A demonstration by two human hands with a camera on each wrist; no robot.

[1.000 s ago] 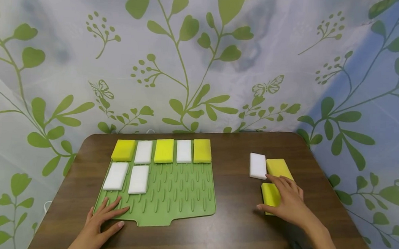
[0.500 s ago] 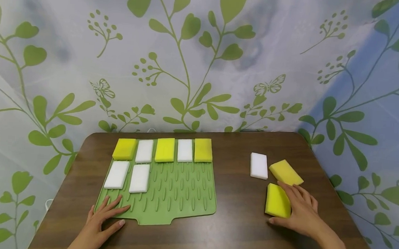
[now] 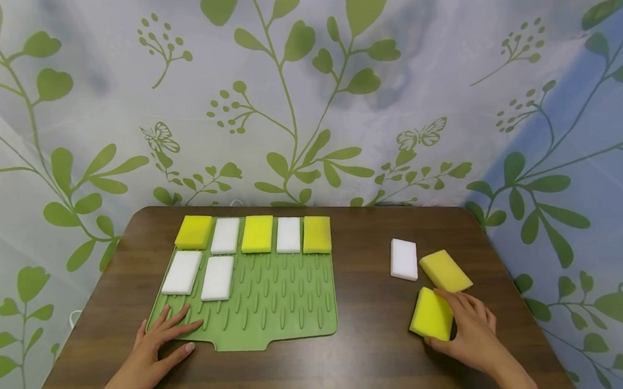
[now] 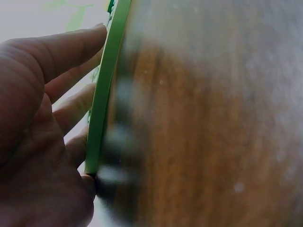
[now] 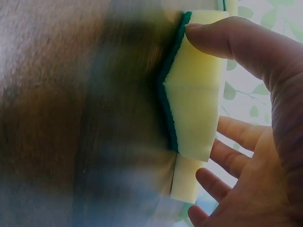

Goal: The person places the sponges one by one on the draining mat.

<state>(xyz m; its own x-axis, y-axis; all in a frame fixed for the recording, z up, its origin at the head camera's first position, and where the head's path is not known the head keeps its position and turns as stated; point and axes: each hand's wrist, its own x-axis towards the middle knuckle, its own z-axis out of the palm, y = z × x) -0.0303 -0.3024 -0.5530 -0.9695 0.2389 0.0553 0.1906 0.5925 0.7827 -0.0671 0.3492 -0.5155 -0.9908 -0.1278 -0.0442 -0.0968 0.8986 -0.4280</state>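
My right hand [image 3: 469, 332] pinches a yellow sponge [image 3: 432, 315] between thumb and fingers at the table's right side. In the right wrist view the sponge [image 5: 196, 87] shows a dark green scouring layer facing the wood, and the thumb lies on its near end. Just behind it is a second yellow sponge [image 3: 445, 270], set at an angle, with a white sponge [image 3: 404, 260] to its left. My left hand [image 3: 153, 348] rests with spread fingers on the front left corner of a green ridged mat [image 3: 278, 299]; the mat's edge [image 4: 105, 85] crosses the left wrist view.
Along the mat's back edge, yellow sponges [image 3: 257, 234] alternate with white sponges [image 3: 289, 235]. Two more white blocks, one a white sponge [image 3: 217, 278], lie in the row before them. A patterned curtain [image 3: 317, 99] hangs behind the brown table [image 3: 361, 352].
My right hand has moved to the right with the near yellow sponge, which has turned slightly. The yellow sponge behind has swung to a slant. My left hand stays on the mat.
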